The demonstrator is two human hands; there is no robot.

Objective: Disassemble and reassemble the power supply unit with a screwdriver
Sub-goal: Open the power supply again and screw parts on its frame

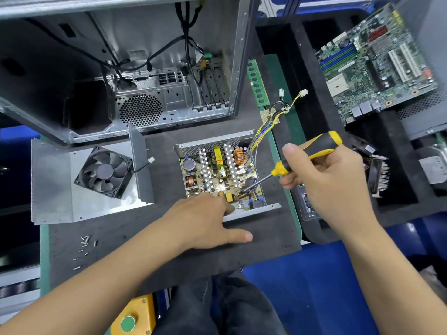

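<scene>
Partly hidden screwdriver [305, 154] handle in right hand [331, 180] grip; left hand [205, 221] flat, fingertips behind power supply [219, 175] wall.

An open, gutted computer case [135, 68] lies at the back of the table [278, 228], loose black cables hanging inside it. Just beside its right wall lies a green memory stick [257, 83]. Further right, a motherboard [377, 66] sits tilted over black foam trays [314, 97], with a finned heatsink [379, 175] below it. A yellow box with a green button [131, 319] sits at the near edge.
</scene>
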